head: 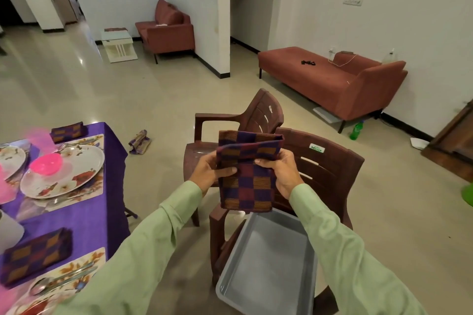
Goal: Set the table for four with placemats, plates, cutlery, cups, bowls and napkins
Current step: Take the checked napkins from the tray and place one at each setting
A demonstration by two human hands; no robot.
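Observation:
I hold a checked purple, maroon and orange napkin (247, 181) in the air above the chairs, partly folded. My left hand (211, 171) pinches its left edge and my right hand (280, 172) grips its right edge. On the left stands the table with a purple cloth (84, 222). A floral placemat (84, 192) carries a flowered plate (84, 161) and a pink bowl (46, 163). A folded napkin (35, 254) lies near the front placemat (84, 262), where cutlery (64, 280) rests. Another folded napkin (67, 132) sits at the far table corner.
A grey tray (271, 258), with nothing in it, rests on the nearer brown plastic chair (330, 169). A second brown chair (256, 115) stands behind it. A crumpled cloth (139, 142) lies on the floor. Sofas (332, 79) line the walls; a green bottle (356, 130) stands by one.

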